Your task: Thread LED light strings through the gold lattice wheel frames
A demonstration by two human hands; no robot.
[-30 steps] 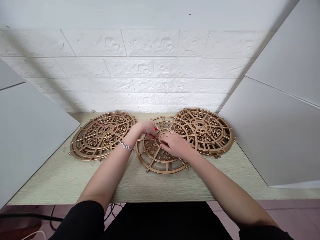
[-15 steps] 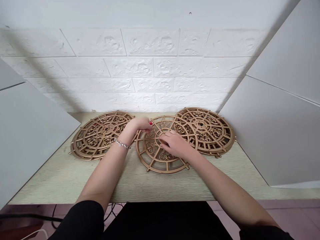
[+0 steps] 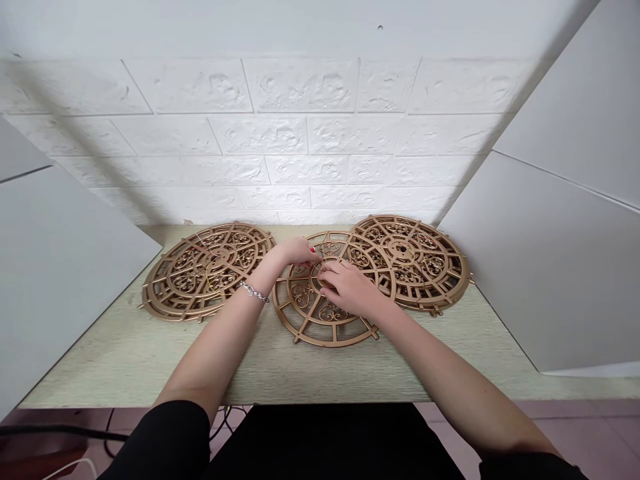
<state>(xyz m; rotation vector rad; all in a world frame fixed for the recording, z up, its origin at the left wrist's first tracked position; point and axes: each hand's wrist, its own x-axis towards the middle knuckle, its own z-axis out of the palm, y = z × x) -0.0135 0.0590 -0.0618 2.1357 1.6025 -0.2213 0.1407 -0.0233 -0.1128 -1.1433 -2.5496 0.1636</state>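
Observation:
A round gold openwork frame (image 3: 334, 331) lies in the middle of the table, its right side overlapping the right stack. My left hand (image 3: 301, 251) is over its upper left part, fingers closed round a small red item (image 3: 313, 249). Close beside it, my right hand (image 3: 345, 285) rests at the frame's centre, fingers curled together; what they pinch is hidden. A thin yellow wire (image 3: 324, 248) shows just above my fingertips.
Stacks of similar gold frames lie at the left (image 3: 173, 308) and at the right (image 3: 457, 283). A white brick-pattern wall (image 3: 310, 133) stands behind the pale table (image 3: 280, 380), with white panels on both sides. Cables hang below at the left.
My left hand has moved right with the red item, toward the frame's centre and my right hand. My right hand has hardly moved.

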